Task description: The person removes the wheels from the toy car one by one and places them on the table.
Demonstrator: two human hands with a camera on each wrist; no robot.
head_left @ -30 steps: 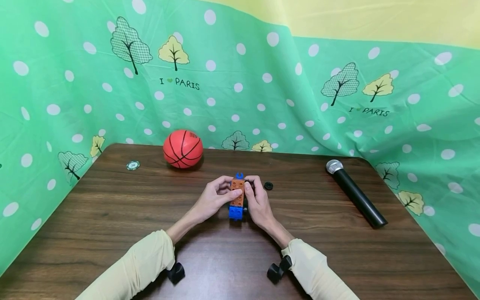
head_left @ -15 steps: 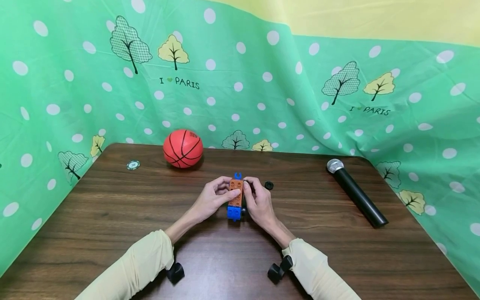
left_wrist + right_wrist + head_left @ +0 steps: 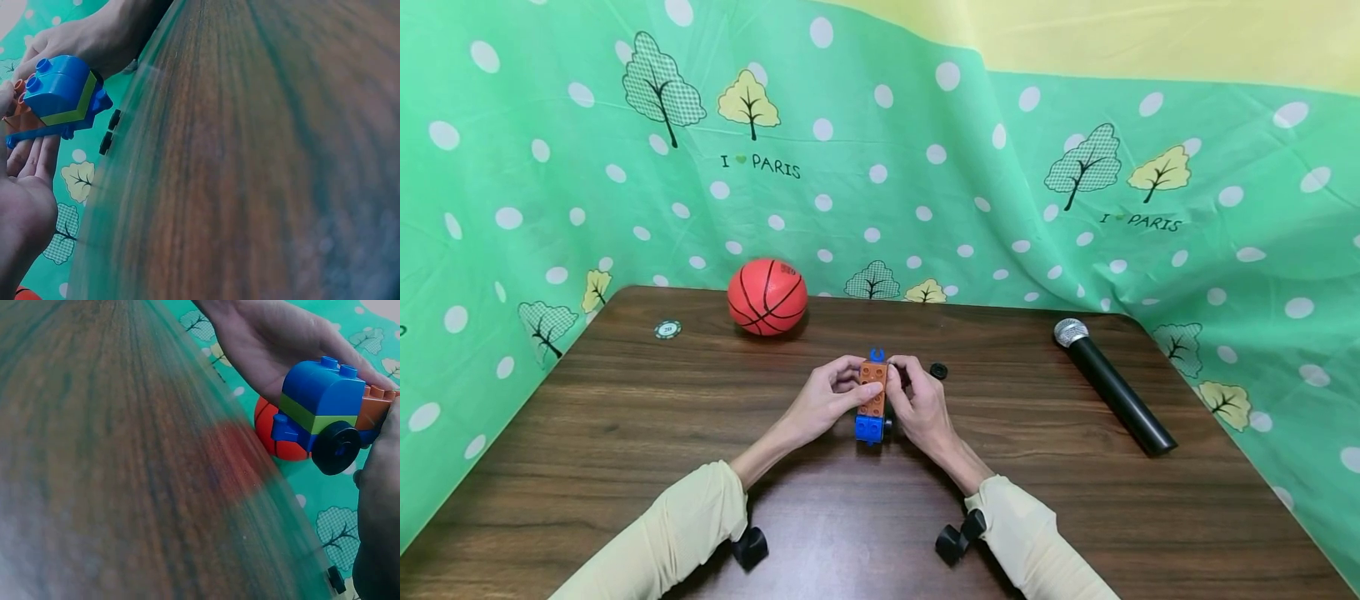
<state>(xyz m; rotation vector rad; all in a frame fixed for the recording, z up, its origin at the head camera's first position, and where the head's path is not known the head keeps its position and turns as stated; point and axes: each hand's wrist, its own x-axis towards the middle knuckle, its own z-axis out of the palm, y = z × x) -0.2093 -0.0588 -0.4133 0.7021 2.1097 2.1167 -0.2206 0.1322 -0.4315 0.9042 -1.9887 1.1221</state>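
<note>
A toy block car [image 3: 871,400], with an orange studded brick, a blue rounded block and a lime-green layer, is held upright between both hands over the table. My left hand [image 3: 820,400] grips it, thumb on the orange brick and fingers beneath. My right hand [image 3: 921,408] pinches at the car's far right side; a small dark rounded part, apparently a wheel [image 3: 357,479], shows by its fingers. A black wheel [image 3: 336,448] sits on the blue block end's right side. In the left wrist view the near side shows bare blue pegs [image 3: 67,132].
Black wheel pieces [image 3: 938,371] lie on the wooden table [image 3: 625,450] just beyond my right hand. A red toy basketball [image 3: 767,297] and a poker chip [image 3: 667,329] are at the back left. To the right lies a microphone [image 3: 1112,387]. A green patterned cloth [image 3: 865,125] hangs behind.
The toy car has shifted very slightly left and nearer. Both hands keep their hold with almost no movement, and the other things stay where they were.
</note>
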